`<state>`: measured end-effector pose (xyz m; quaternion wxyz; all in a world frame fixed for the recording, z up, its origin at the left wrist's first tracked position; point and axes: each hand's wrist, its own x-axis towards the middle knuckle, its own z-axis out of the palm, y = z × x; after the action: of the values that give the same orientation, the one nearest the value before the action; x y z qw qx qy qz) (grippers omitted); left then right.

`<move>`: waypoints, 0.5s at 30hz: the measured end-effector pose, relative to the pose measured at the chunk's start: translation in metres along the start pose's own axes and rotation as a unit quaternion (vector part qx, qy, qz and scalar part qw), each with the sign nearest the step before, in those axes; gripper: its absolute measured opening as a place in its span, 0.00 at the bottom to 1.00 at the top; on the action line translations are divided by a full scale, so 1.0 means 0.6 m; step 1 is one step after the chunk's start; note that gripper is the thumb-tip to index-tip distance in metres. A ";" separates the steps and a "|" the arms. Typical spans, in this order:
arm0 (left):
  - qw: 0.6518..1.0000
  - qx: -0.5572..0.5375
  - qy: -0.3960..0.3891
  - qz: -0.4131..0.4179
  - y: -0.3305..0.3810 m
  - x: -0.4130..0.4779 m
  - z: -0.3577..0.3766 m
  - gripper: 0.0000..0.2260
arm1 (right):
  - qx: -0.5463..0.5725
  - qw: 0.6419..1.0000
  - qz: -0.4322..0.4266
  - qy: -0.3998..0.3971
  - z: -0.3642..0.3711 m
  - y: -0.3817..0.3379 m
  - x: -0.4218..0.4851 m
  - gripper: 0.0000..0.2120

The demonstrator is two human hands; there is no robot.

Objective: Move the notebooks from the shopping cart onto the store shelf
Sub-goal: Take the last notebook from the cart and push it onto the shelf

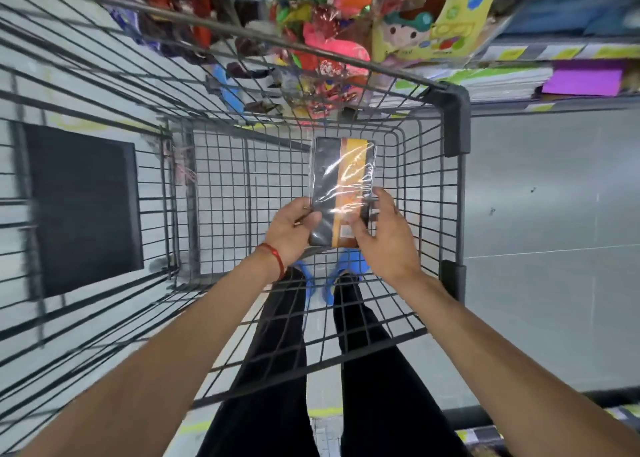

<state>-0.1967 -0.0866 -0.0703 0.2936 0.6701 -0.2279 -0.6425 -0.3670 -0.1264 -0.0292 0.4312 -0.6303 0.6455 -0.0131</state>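
Note:
A black notebook (341, 176) with an orange-yellow stripe, wrapped in shiny clear plastic, is held inside the grey wire shopping cart (453, 193), above its floor. My left hand (289, 229), with a red thread at the wrist, grips the notebook's lower left edge. The lower right edge is held by my right hand (386, 235). The store shelf (554, 105) runs along the upper right, beyond the cart's far corner, with stacked notebooks and a purple cover (583, 80) lying on it.
Colourful toys and wrapped packets (322, 44) hang ahead, past the cart's front rim. A dark square panel (83, 207) shows on the cart's left side. Grey floor (554, 248) lies to the right. My black-trousered legs and blue shoes (327, 281) show through the cart's mesh.

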 end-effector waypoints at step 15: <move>0.999 0.009 -0.016 0.042 0.186 -0.207 -0.025 0.13 | 0.265 0.960 0.029 0.081 -0.094 -0.127 -0.168 0.26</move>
<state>-0.1825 -0.0810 0.0964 0.3108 0.6522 -0.2659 -0.6382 -0.3548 -0.0885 0.1033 0.5293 -0.4710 0.6697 -0.2225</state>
